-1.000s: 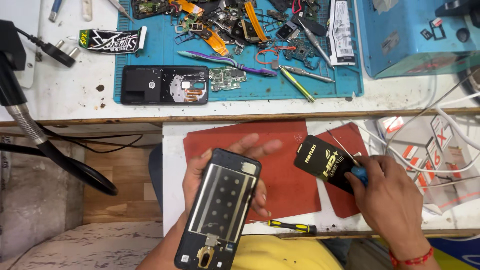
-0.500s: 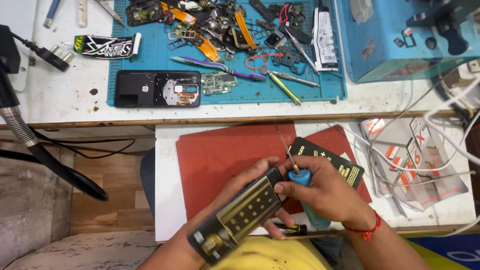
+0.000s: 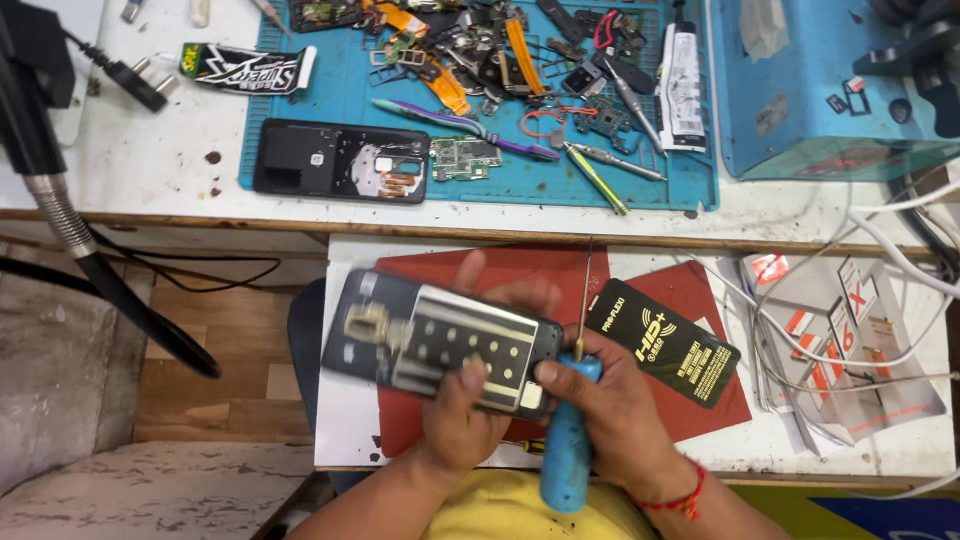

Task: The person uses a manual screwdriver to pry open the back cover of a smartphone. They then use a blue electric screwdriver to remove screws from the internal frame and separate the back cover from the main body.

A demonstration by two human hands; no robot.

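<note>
- Head view: the left hand [image 3: 462, 425] grips an opened dark smartphone frame with a perforated metal inner plate [image 3: 440, 342], thumb pressed on its near edge and fingers wrapped behind, so the phone is held above the red rubber work mat [image 3: 450, 272] on the white desk [image 3: 350, 440].
- The right hand [image 3: 615, 415] is closed around a blue-handled screwdriver with a thin metal shaft [image 3: 570, 440]; the shaft points up and away, just beside the phone's right end. Whether the tip touches anything I cannot tell.
- A black rectangular packet with yellow print [image 3: 665, 342] lies on the mat just right of the screwdriver, close to the right hand.
- White cables [image 3: 800, 330] and red-and-white printed sheets in clear sleeves [image 3: 850, 340] lie on the desk further right.
- Further off, a blue cutting mat [image 3: 500, 180] carries a black phone back shell [image 3: 340, 162], a small green circuit board [image 3: 465, 157], a purple toothbrush [image 3: 470, 125], tweezers and scattered orange flex parts.
- A black flexible hose [image 3: 110, 290] curves down at the left.
</note>
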